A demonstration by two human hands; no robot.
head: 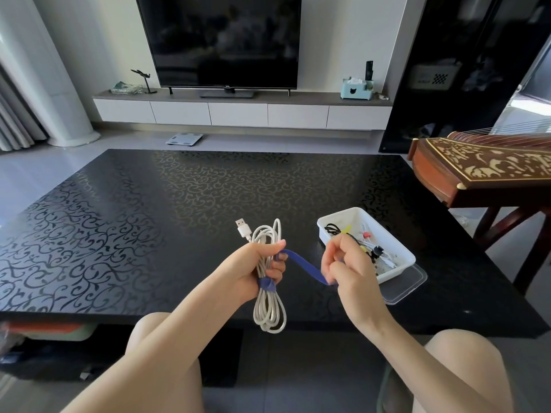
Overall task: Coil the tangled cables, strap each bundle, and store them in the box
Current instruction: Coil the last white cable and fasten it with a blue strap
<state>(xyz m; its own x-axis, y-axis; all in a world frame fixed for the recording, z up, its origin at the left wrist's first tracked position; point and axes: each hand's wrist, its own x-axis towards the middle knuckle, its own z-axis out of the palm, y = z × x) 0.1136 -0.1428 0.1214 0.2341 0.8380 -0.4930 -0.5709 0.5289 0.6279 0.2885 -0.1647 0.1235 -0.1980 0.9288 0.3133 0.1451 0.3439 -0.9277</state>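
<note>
1. I judge the strapping step is in hand. The white cable [269,308] is coiled into a long bundle and held in the air over the near edge of the table [179,204].
2. The left hand [259,269] grips the bundle round its middle, fingers curled about the strands and thumb on top.
3. A turn of the blue strap [307,268] shows round the bundle just below that hand. Its free tail runs to the right hand [346,263], which pinches the end between thumb and fingertips.
4. The USB plug [243,228] sticks up loose from the top of the coil.
5. The box [399,254] sits on the table just beyond the right hand, resting on a clear lid [411,281]. It holds other small cables, too small to tell whether they are strapped.
6. Next, I reckon, the tail must go round the bundle under tension and be pressed onto itself. The left fingers will need to shift clear without letting the loops spring apart.
</note>
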